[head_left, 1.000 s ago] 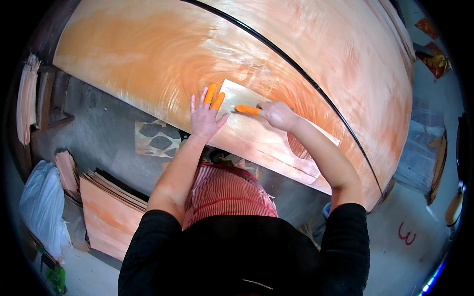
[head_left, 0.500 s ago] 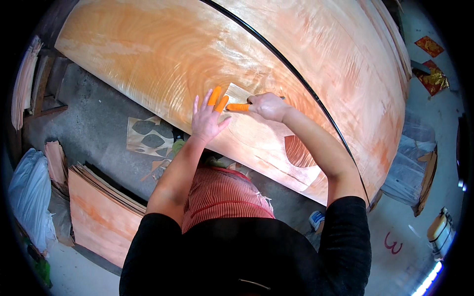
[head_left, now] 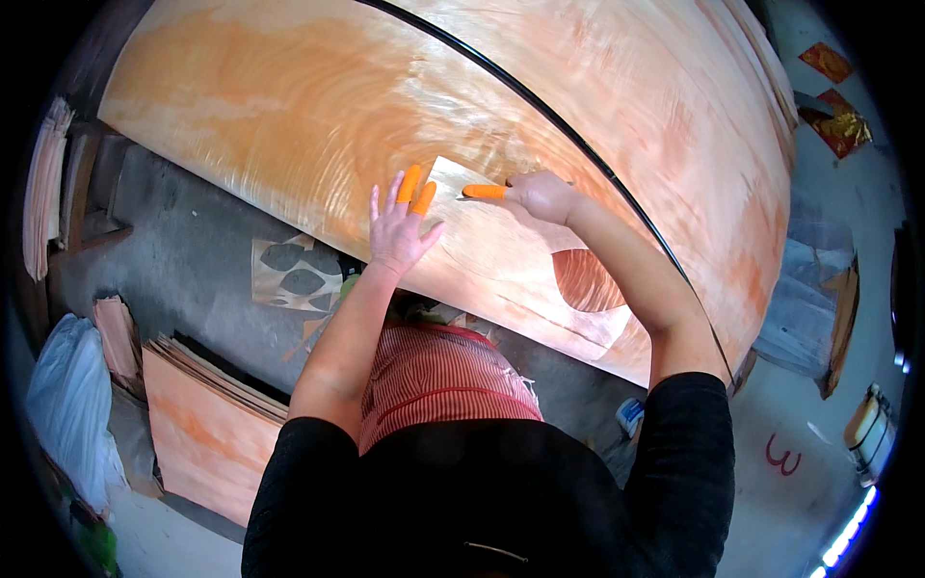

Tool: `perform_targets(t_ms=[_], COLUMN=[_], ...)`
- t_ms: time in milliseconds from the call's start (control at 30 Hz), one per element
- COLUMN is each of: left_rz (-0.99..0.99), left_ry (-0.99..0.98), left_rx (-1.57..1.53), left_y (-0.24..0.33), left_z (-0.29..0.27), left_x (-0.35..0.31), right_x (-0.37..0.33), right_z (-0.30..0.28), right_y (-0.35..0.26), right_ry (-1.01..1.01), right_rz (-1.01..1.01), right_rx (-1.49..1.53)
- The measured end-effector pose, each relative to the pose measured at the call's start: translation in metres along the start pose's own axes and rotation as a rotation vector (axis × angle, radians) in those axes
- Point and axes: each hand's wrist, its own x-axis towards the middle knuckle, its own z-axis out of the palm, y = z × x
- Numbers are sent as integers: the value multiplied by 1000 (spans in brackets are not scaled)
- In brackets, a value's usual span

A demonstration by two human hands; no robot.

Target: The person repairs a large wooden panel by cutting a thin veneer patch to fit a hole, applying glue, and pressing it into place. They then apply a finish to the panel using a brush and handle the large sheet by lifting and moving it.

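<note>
My left hand (head_left: 396, 233) lies spread on the wood sheet, orange finger covers on two of its fingers. It presses by the left edge of a pale loose piece of veneer (head_left: 491, 255), which has a rounded cut-out near its right end. Over the upper part of that piece, my right hand (head_left: 541, 197) is closed around a small knife (head_left: 462, 198). Only the thin blade tip shows, under the orange-covered forefinger; the handle is hidden in the palm. Beneath everything spreads a large orange-brown wood sheet (head_left: 260, 96).
A black flexible strip (head_left: 540, 96) arcs across the sheet, passing by my right forearm. On the floor at left lies a veneer offcut (head_left: 299, 275) with leaf-shaped holes. Stacked boards (head_left: 207, 414) and a pale plastic bag (head_left: 72, 405) stand at lower left; plastic-wrapped material (head_left: 805, 299) is at right.
My right hand with the knife has moved right and slightly up, away from my left hand. My left hand stays spread, shifted only slightly left.
</note>
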Motion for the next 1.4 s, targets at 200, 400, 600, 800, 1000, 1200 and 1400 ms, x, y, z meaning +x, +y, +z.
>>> perform_targets(t_ms=[200,400,600,800,1000,1200,1400], left_rz=[6,161,367,368,363,376,376], left_ry=[-54,-176,-260,-205,-220,-221,-253], left_rx=[21,151,-15,-9,29,13,87], left_y=[1,16,42,43,47,52,56], left_z=[-4,-5,19,21,18,16,15], left_x=[0,4,6,5,6,7,7], right_x=[-44,-51,-57,-100,-132,-145,-146], right_z=[18,29,41,68,111,145,159], right_y=[-16,-23,-31,-61,-108,-161,-185], right_ry=[40,72,88,144,18,107,131], right_rz=[200,323,354,599,952,1113,1213], right_rx=[-2,10,-15,83,169,225,304])
